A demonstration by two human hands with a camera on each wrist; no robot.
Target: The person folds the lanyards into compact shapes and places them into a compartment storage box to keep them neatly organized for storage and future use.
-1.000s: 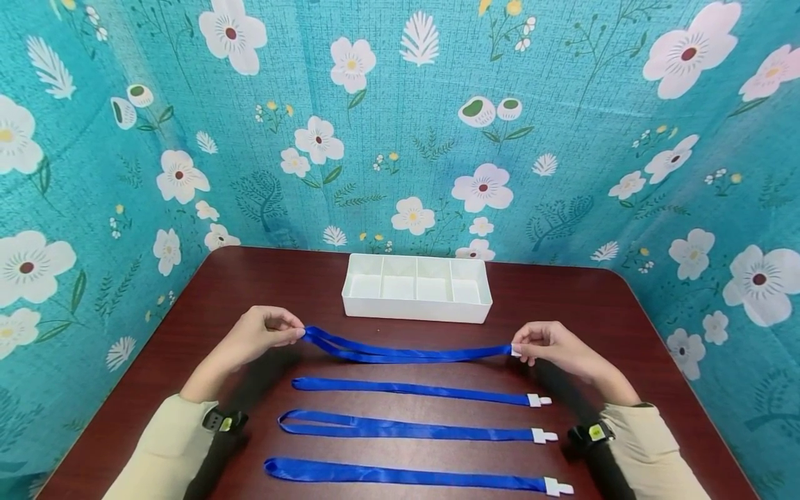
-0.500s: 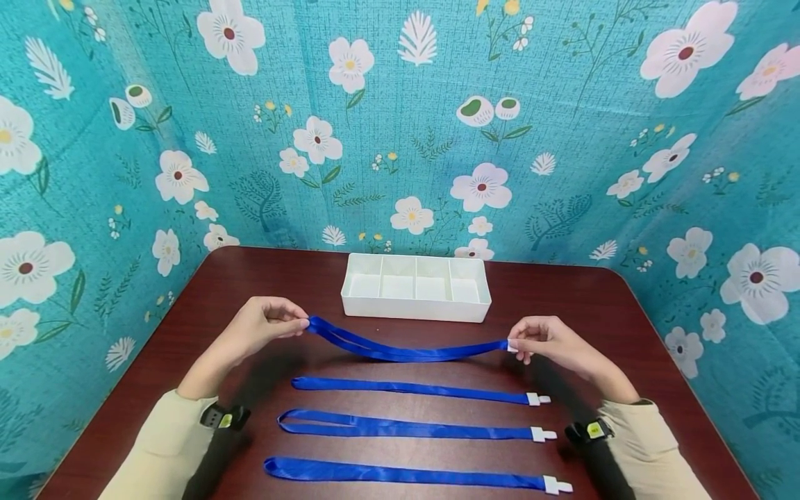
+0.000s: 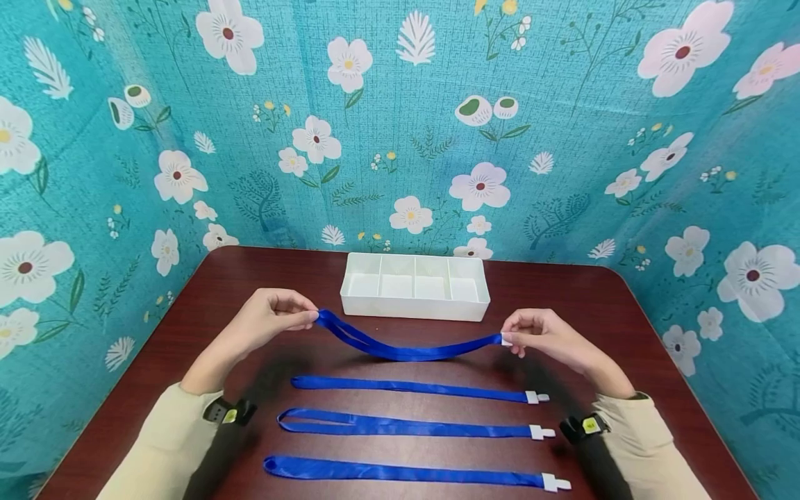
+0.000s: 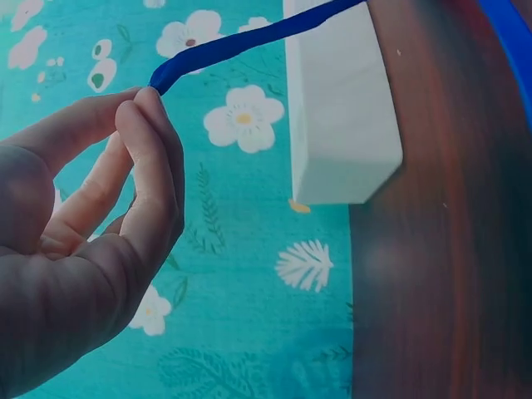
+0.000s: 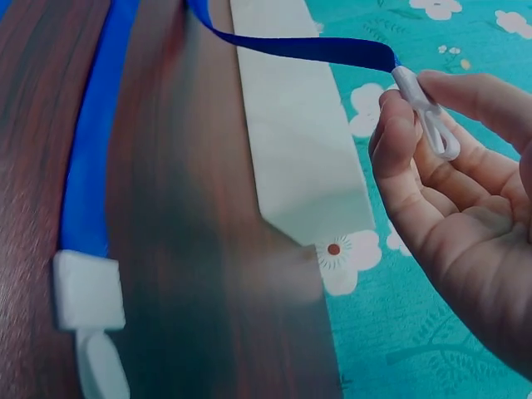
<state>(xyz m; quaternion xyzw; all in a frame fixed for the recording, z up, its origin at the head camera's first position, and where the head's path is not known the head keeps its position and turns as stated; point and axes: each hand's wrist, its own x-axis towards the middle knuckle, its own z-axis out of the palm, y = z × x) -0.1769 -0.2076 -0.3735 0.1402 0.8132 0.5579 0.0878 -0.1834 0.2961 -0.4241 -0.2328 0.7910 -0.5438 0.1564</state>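
A blue lanyard [image 3: 406,353] is stretched between both hands and sags in the middle, just in front of a white divided tray [image 3: 412,307]. My left hand [image 3: 275,316] pinches its looped end between thumb and fingers, as the left wrist view shows close up. At the other end, my right hand [image 3: 544,335] pinches the white plastic clip [image 5: 426,112] with thumb and forefinger. Both ends are raised off the table. Three similar lanyards lie in rows nearer to me: the far one [image 3: 406,387], the middle one [image 3: 412,426] and the near one [image 3: 400,473], clips to the right.
Several compartments show inside the tray, which stands near the back of the dark red-brown table [image 3: 262,271]. Behind it hangs a teal flowered curtain [image 3: 387,139], which also runs along both sides. Each wrist wears a dark strap with a small camera.
Both hands have risen and moved closer together, carrying the lanyard slightly toward the tray. Its middle now sags more. The three lanyards on the table stay put.
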